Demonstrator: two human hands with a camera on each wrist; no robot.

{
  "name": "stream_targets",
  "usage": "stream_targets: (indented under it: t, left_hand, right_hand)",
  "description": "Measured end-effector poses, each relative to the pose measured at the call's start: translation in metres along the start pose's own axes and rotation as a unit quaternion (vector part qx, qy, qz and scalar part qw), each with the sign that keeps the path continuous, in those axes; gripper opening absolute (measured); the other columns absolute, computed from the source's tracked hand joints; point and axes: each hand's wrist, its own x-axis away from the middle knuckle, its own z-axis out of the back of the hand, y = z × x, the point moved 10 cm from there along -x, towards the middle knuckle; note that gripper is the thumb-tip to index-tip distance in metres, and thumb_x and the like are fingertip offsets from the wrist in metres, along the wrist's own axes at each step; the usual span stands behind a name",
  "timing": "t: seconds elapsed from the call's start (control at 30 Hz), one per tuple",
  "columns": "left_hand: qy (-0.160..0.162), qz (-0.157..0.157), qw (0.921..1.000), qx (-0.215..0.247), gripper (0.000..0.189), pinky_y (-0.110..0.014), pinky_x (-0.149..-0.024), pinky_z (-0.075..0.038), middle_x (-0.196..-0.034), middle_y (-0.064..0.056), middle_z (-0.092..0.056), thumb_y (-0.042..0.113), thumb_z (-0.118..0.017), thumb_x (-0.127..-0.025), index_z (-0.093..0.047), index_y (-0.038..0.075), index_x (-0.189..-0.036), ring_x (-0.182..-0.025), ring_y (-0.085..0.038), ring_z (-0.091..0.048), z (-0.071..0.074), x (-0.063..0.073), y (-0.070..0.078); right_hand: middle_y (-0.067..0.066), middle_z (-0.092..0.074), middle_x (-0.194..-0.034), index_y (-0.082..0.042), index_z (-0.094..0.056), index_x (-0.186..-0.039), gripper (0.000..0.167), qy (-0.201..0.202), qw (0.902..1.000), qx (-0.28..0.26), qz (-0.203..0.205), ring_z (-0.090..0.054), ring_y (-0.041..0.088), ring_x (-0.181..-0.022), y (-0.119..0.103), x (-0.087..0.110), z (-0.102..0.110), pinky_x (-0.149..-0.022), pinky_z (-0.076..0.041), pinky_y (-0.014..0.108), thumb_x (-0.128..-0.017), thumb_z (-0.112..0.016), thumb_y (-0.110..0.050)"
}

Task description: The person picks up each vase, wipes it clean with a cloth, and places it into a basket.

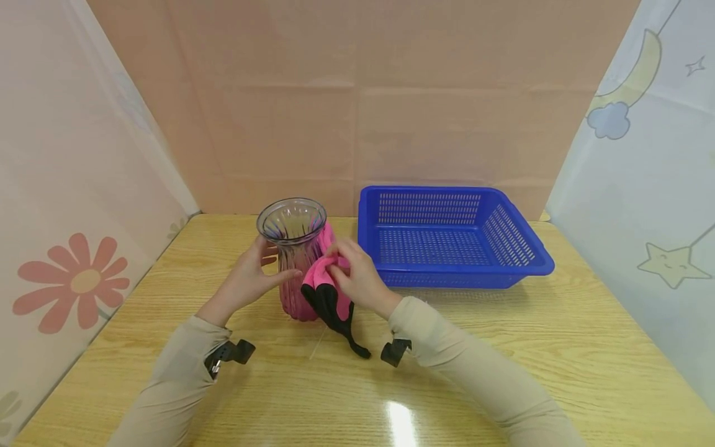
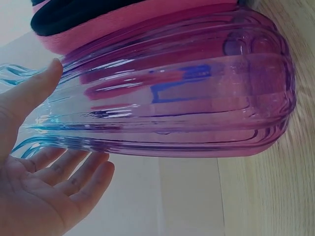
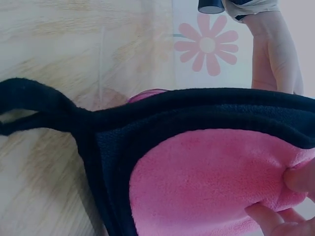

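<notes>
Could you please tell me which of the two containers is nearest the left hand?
The tall, see-through vase: the left hand is curved around it, whereas the blue basket stands apart, beyond the right hand.

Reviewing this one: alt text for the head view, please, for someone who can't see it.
A person's left hand cups an upright, ribbed glass vase, clear above and pink below, while the right hand pinches a pink plush cloth with black trim beside it. To the right, a rectangular blue plastic basket sits on a wood-grain table.
</notes>
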Motion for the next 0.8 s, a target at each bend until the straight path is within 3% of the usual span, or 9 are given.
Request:
stream_targets:
  t: [0.37,0.8]
  left_hand:
    - [-0.003,0.008,0.9999,0.005,0.088,-0.057,-0.101,-0.048,-0.143,-0.027,-0.043,0.011,-0.077,-0.08,-0.022,0.005,-0.148,-0.124,-0.048,-0.051,-0.001,0.001,0.0]
    - [-0.006,0.009,0.9999,0.005,0.087,-0.058,-0.101,-0.048,-0.142,-0.028,-0.043,0.011,-0.075,-0.082,-0.02,0.005,-0.149,-0.124,-0.049,-0.05,0.0,0.001,0.001]
  right_hand:
    - [0.017,-0.059,-0.098,0.0,-0.058,-0.092,0.009,-0.013,0.9999,-0.001,0.01,-0.056,0.029,-0.097,0.005,0.004,-0.003,-0.087,-0.056,0.05,-0.095,-0.056,-0.008]
    - [0.016,-0.063,-0.097,0.001,-0.061,-0.092,0.004,0.021,0.9996,0.007,0.017,-0.06,0.028,-0.096,-0.006,-0.003,0.005,-0.085,-0.058,0.044,-0.088,-0.062,0.002]
